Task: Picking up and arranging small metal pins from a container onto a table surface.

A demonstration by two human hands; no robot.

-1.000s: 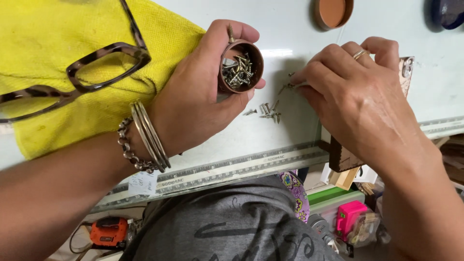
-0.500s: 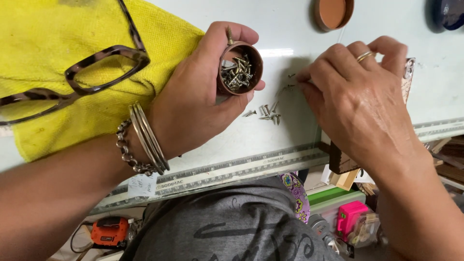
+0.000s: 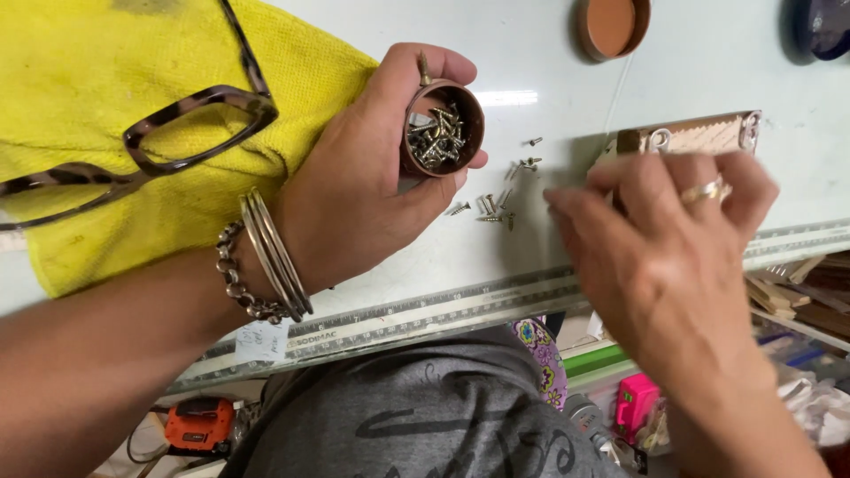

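White worktable (image 3: 549, 53), left hand (image 3: 354, 195) gripping a small round brown cup of brass screws (image 3: 440, 133), tilting it up beside loose screws (image 3: 496, 208); right hand (image 3: 673, 257) hovering half-curled beside them, empty as far as I can tell.

Bright even light, glare on white table (image 3: 531, 53), right hand (image 3: 673, 257) motion-blurred

Left hand (image 3: 354, 190) palm-up, fingers (image 3: 443, 177) curled closed around something small, thumb pressed over the top, forearm reaching in from lower left. Right hand (image 3: 664, 257) blurred, palm-down, fingers (image 3: 611, 181) bent and bunched, forearm entering from lower right.
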